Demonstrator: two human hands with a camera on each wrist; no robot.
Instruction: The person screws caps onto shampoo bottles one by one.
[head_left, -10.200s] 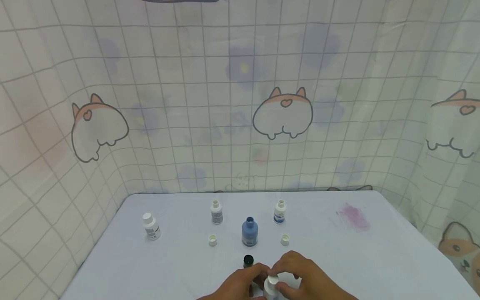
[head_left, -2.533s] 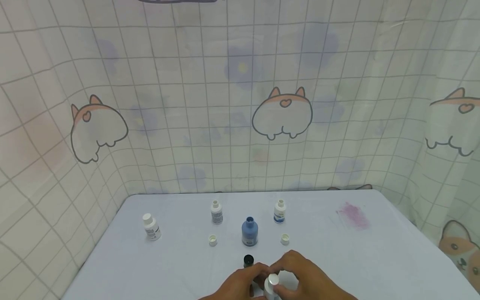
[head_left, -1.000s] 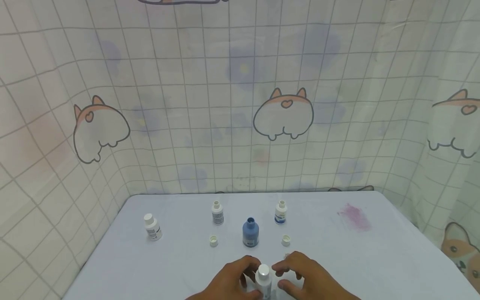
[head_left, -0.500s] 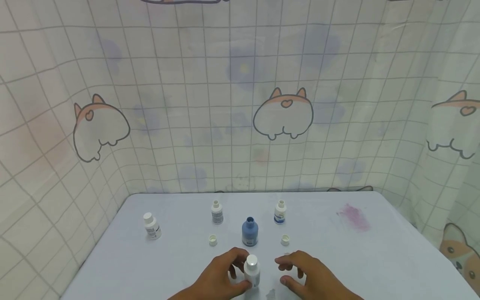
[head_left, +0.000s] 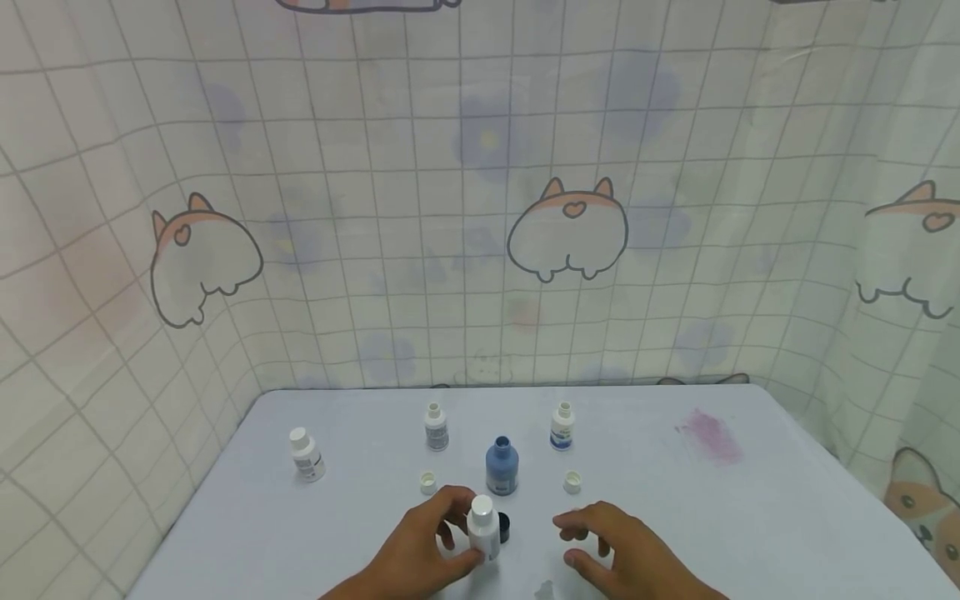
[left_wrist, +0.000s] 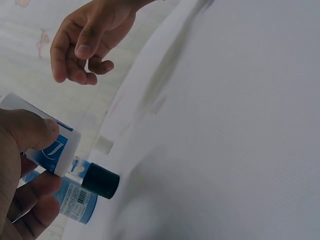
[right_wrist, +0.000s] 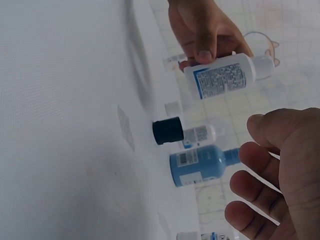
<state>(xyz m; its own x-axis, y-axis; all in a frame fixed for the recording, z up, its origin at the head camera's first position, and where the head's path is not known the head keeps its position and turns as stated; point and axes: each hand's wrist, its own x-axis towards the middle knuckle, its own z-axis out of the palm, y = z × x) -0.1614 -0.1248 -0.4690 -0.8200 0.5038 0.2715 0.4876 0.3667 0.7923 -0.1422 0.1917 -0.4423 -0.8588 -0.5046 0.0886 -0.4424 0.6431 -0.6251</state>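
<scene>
My left hand [head_left: 416, 546] holds a small white bottle [head_left: 483, 532] with its white cap on, thumb on one side and fingers on the other. In the left wrist view, the bottle [left_wrist: 55, 145] has a blue label and is raised off the table. To the right, my right hand [head_left: 622, 550] hovers with loosely bent fingers and nothing in them. A black cap [head_left: 504, 527] stands on the table, partly hidden behind the held bottle. Beyond it is an uncapped blue bottle [head_left: 502, 468]; in the right wrist view the black cap [right_wrist: 168, 130] is plainer.
Two uncapped white bottles, one at left [head_left: 437, 429] and one at right [head_left: 562, 427], stand farther back. A white cap [head_left: 428, 482] and another white cap [head_left: 572, 482] lie before them. A capped white bottle [head_left: 307, 457] stands far left on the white table [head_left: 247, 533].
Earlier both hands were at the white bottle, the right fingers on its cap. The right hand has let go, and the left has carried the bottle leftward and forward, uncovering the black cap.
</scene>
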